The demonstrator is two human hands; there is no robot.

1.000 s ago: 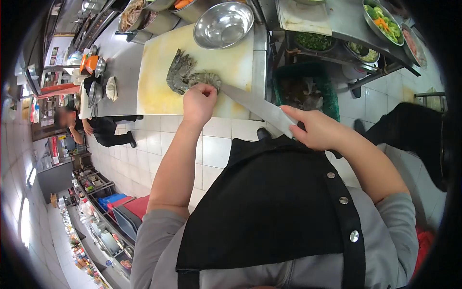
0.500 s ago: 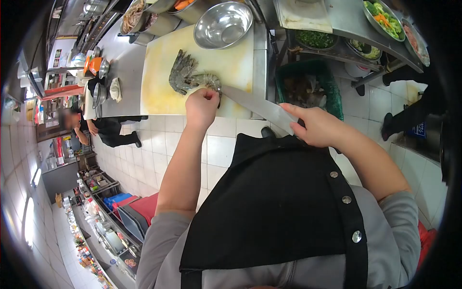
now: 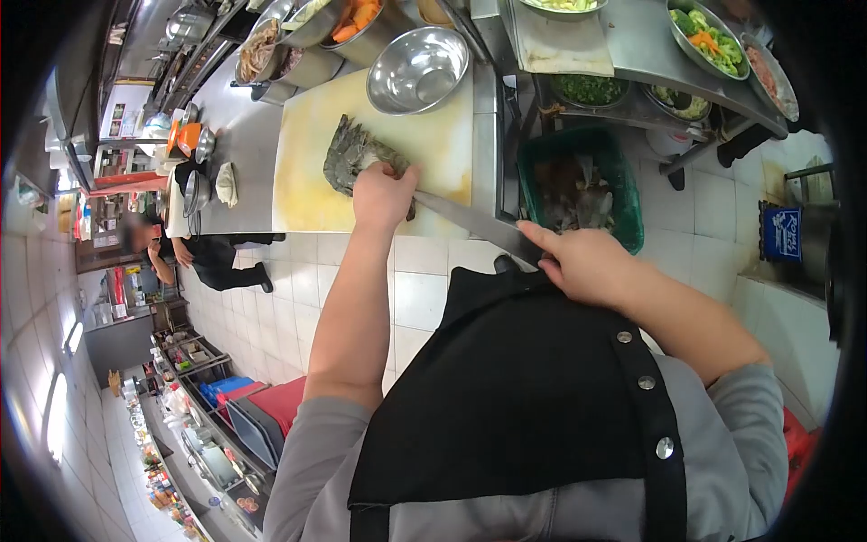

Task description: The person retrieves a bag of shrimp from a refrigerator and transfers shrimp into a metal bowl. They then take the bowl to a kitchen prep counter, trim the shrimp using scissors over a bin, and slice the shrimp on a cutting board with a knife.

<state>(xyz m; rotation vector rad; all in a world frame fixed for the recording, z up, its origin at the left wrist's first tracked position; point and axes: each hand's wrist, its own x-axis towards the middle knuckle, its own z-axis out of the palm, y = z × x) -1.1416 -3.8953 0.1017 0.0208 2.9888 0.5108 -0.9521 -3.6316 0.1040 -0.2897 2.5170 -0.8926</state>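
Note:
On the yellowed white cutting board (image 3: 302,194) lie several grey raw shrimp (image 3: 348,155) in a small heap. My left hand (image 3: 383,195) is closed, its fingers pinching one shrimp near the board's front edge and covering most of it. In my right hand (image 3: 591,264) is a large kitchen knife (image 3: 474,221), gripped at the handle with the forefinger along the blade. The blade points left, and its tip end reaches beside my left fingers, over the shrimp. Whether the edge is cutting into it is hidden. A steel bowl (image 3: 418,70) sits at the back of the board.
Right of the counter, a green basket (image 3: 623,226) holds scraps low down. Beyond it, a steel table (image 3: 646,54) carries a plate of vegetables (image 3: 709,43). Metal containers (image 3: 316,68) stand behind the board. Another person (image 3: 217,257) stands off to the left.
My left hand has moved forward over the shrimp, covering more of it. The knife has shifted slightly with my right hand. At right, a person's dark-clothed legs have mostly moved out of view.

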